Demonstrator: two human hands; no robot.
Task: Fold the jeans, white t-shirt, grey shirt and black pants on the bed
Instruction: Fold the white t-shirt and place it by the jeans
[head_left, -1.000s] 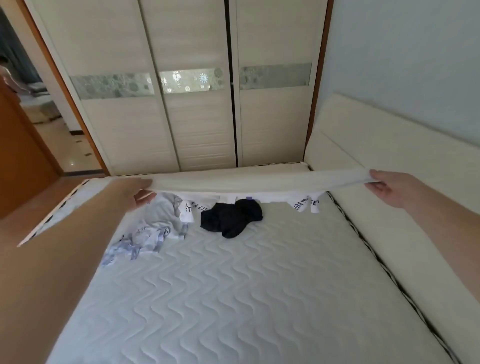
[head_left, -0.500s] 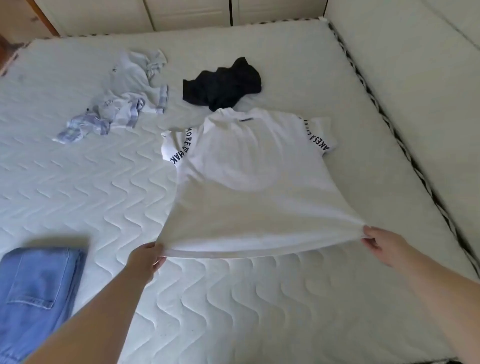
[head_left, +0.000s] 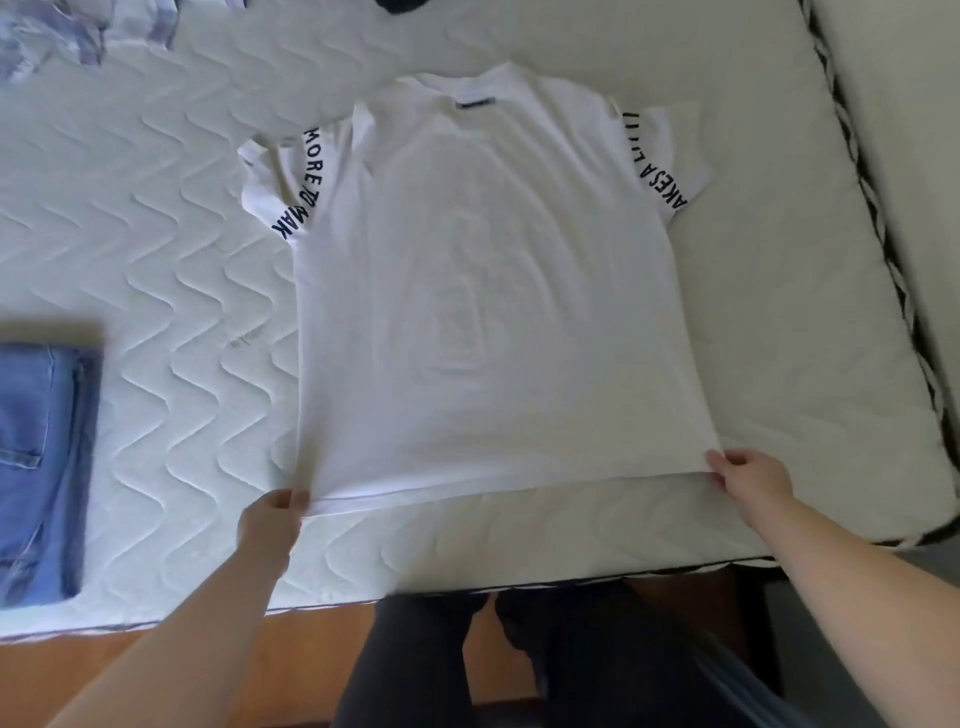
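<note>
The white t-shirt (head_left: 488, 291) lay spread flat on the bed (head_left: 171, 249), collar away from the person and hem at the near edge (black lettering ran along both sleeves). The left hand (head_left: 272, 519) pinched the hem's left corner, and the right hand (head_left: 748, 475) pinched its right corner. The folded jeans (head_left: 39, 467) sat at the left, apart from the shirt; the grey shirt (head_left: 78, 31) lay crumpled at the far left.
</note>
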